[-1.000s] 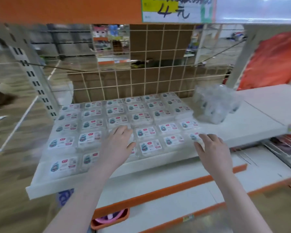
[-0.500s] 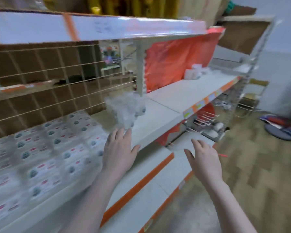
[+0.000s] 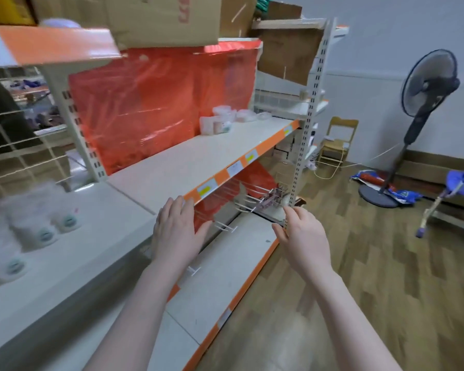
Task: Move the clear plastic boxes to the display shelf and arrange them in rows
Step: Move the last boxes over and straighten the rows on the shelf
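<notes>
Head view: white display shelf [image 3: 188,167] with orange front edge and price tags, red plastic sheet [image 3: 156,103] hung behind it. Clear plastic boxes [image 3: 35,226] sit blurred on the lower white shelf at far left, round teal labels facing out. A few more clear containers [image 3: 220,120] at the back of the display shelf near the red sheet. Cardboard boxes [image 3: 172,17] on the top shelf. Wire hooks [image 3: 257,202] stick out under the display shelf. Wood-pattern floor [image 3: 373,263]; black standing fan [image 3: 423,103] by the grey wall, folding chair [image 3: 338,140] beyond the shelf upright, blue cart [image 3: 461,188] at right edge.

Left hand [image 3: 176,236] is held in the air in front of the shelf edge, fingers straight and together, thumb out, holding nothing. Right hand [image 3: 303,242] is raised beside it, well apart, fingers loosely bent, empty.

Against the earlier frames: view has swung right, away from the rows of labelled boxes that filled the shelf a second ago; now only the end of that group shows at left. Fan, chair and floor have come into view. Both hands stay empty and spread as before
</notes>
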`<state>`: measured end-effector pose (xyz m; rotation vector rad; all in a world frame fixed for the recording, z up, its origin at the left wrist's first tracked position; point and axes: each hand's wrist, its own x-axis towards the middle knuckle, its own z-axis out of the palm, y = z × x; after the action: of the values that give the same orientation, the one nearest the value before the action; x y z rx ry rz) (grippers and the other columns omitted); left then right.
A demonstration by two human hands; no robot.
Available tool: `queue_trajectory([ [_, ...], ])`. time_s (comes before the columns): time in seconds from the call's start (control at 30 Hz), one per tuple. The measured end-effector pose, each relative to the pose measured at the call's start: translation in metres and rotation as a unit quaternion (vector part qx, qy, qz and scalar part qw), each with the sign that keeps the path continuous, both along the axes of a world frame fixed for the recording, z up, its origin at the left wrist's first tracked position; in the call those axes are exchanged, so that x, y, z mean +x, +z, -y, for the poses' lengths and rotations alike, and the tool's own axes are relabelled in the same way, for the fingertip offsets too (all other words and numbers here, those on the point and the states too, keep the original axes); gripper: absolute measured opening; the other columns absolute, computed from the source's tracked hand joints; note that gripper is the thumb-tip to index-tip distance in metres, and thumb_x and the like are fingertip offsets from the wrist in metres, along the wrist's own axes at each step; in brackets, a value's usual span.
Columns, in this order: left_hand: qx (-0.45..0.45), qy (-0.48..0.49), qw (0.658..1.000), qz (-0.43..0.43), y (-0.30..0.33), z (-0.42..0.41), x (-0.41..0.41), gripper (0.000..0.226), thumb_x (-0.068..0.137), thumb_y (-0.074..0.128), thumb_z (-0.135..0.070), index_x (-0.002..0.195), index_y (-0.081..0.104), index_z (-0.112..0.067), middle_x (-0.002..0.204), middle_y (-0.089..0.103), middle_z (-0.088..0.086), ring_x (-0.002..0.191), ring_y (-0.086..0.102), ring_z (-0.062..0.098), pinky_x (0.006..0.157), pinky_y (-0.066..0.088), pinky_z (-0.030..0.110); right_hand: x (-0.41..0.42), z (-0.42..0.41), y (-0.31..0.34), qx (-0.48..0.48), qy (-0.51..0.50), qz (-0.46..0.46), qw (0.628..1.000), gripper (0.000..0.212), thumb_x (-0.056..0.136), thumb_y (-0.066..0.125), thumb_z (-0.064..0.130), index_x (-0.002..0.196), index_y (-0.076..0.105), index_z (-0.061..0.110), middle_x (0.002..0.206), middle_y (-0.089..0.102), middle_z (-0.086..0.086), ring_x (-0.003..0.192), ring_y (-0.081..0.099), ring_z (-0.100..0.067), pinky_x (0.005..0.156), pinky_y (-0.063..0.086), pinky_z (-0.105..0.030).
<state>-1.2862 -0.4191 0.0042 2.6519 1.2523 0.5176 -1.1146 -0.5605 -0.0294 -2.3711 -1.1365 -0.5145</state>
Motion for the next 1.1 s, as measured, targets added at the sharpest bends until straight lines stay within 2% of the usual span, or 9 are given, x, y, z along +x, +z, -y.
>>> queue_trajectory([
  [0.1,0.009,-0.01,1.0,-0.005,0.001,-0.014,0.049,0.065,0.094,0.042,-0.049,0.148,0.024,-0.017,0.156,0.019,0.004,0.144,0.01,0.023,0.115,0.012,0.035,0.044,-0.008,-0.003,0.005,-0.006,-0.013,1.0,0.036,0.082,0.069,0.023,0.11,0.063,0.001,0.095,0.064,-0.015,0.089,0.06,-0.034,0.075,0.049,-0.038],
  [0.27,0.007,-0.013,1.0,0.015,-0.008,-0.054,0.133,0.064,0.093,0.047,-0.046,0.146,0.029,-0.013,0.153,0.025,0.007,0.143,0.013,0.025,0.114,0.015,0.037,0.122,-0.041,-0.009,0.023,-0.008,-0.022,0.999,0.031,0.083,0.067,0.022,0.104,0.063,0.0,0.098,0.063,-0.018,0.093,0.059,-0.036,0.077,0.048,-0.04],
  [0.47,-0.003,-0.005,0.999,0.049,-0.024,-0.134,0.249,0.063,0.093,0.049,-0.044,0.144,0.033,-0.012,0.152,0.028,0.008,0.142,0.016,0.025,0.112,0.019,0.038,0.237,-0.124,-0.013,0.01,0.01,-0.01,1.0,0.031,0.086,0.065,0.024,0.105,0.062,0.0,0.096,0.062,-0.015,0.088,0.059,-0.034,0.073,0.048,-0.04],
  [0.67,-0.019,0.011,0.998,0.057,-0.019,-0.22,0.35,0.064,0.093,0.049,-0.044,0.145,0.031,-0.011,0.154,0.025,0.009,0.143,0.014,0.025,0.114,0.016,0.037,0.347,-0.213,0.002,-0.012,0.033,-0.021,0.999,0.035,0.091,0.056,0.028,0.115,0.058,0.003,0.106,0.06,-0.014,0.098,0.056,-0.032,0.082,0.045,-0.04],
  [0.87,-0.029,0.053,0.997,0.047,-0.019,-0.275,0.409,0.062,0.094,0.047,-0.045,0.145,0.03,-0.014,0.155,0.022,0.006,0.144,0.011,0.023,0.113,0.018,0.038,0.429,-0.29,0.008,-0.025,0.081,-0.042,0.996,0.04,0.092,0.054,0.027,0.122,0.054,0.001,0.109,0.058,-0.016,0.1,0.054,-0.035,0.082,0.045,-0.044],
  [1.0,-0.008,0.094,0.994,0.055,-0.031,-0.303,0.444,0.06,0.092,0.05,-0.043,0.142,0.037,-0.013,0.15,0.033,0.007,0.141,0.021,0.025,0.111,0.026,0.042,0.486,-0.343,0.004,-0.04,0.133,-0.052,0.989,0.041,0.094,0.051,0.027,0.127,0.05,0.002,0.115,0.056,-0.016,0.105,0.051,-0.034,0.084,0.042,-0.042],
  [1.1,-0.009,0.14,0.988,0.061,-0.042,-0.318,0.48,0.062,0.092,0.052,-0.042,0.143,0.035,-0.013,0.152,0.029,0.007,0.142,0.02,0.025,0.114,0.021,0.038,0.535,-0.384,-0.003,-0.047,0.183,-0.062,0.98,0.043,0.093,0.053,0.025,0.129,0.05,0.001,0.116,0.056,-0.017,0.108,0.05,-0.035,0.088,0.041,-0.042],
])
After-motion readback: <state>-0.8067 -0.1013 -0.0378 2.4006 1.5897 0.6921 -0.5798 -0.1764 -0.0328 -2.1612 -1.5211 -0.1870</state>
